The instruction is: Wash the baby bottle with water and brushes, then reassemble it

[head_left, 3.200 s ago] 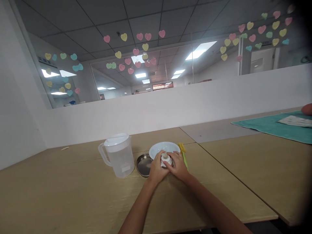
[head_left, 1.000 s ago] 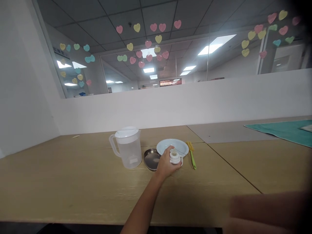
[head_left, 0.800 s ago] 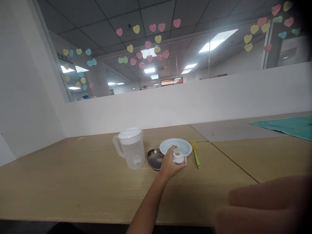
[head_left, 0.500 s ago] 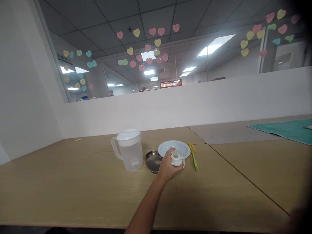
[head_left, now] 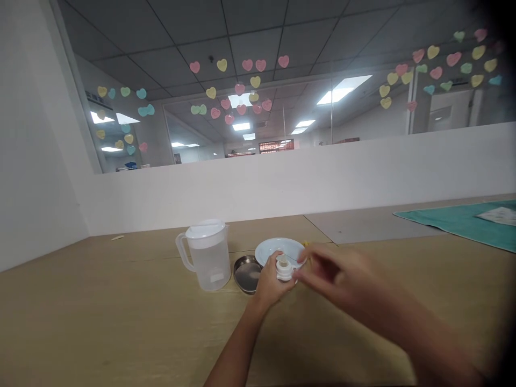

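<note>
My left hand is wrapped round a white baby bottle, seen from above with its translucent teat upward. From the right, my right hand comes in close to the bottle's handle side, smeared by motion. Its thumb and curled fingers are apart, and I cannot tell whether they touch the bottle. Behind the bottle stands a white bowl, partly covered by my hands. A round metal dish sits just left of my left hand. The yellow head of a brush peeks out behind my right hand.
A clear plastic pitcher with a white lid stands left of the metal dish. On the far right lies a teal cloth with a pale item on it. A white wall with glass above borders the table.
My right hand has come in from the right to beside the bottle, now covering most of the brush. My left hand keeps its hold. The view has shifted slightly.
</note>
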`<state>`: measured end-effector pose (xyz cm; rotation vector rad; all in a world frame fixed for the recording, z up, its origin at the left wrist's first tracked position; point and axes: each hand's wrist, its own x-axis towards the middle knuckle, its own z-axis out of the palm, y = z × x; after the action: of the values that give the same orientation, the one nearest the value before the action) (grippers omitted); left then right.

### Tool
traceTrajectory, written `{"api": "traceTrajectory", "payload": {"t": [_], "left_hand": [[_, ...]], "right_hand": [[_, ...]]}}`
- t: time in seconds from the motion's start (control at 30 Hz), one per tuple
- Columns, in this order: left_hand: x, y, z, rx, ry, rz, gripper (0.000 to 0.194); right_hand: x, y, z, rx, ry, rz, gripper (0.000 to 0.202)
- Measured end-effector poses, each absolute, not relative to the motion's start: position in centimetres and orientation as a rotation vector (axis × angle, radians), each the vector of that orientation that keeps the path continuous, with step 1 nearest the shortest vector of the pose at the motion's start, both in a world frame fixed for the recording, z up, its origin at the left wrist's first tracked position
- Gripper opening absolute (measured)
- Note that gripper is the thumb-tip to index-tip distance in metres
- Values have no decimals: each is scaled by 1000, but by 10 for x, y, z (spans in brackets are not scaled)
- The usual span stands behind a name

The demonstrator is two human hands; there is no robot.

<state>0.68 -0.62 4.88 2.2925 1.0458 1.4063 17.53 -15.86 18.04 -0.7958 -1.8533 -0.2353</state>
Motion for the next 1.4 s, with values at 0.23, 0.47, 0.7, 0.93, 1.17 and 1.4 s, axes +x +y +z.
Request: {"api": "traceTrajectory", "payload": {"t": [0.23,0.47,0.7,0.93,1.17,1.4], "left_hand": [[6,-1,44,2172,1088,1344,93],[7,-1,45,2177,1128,1363,104],[5,-3,46,2199,1114,1354,102],[4,-2,49,2197,1108,1355,91],[7,-4,48,2217,1112,1357,94],[6,-2,45,2203,1047,1339,98]], "right_hand": [[123,-23,105,-1422,-1806,89,78],[140,7,64,-1100,-1723,409,64],[149,13,57,-768,-1646,785,74],[172,27,52,-638,-1387,966,85],[170,26,49,-788,-1246,653,51],[149,15,46,-921,-1771,146,34]]}}
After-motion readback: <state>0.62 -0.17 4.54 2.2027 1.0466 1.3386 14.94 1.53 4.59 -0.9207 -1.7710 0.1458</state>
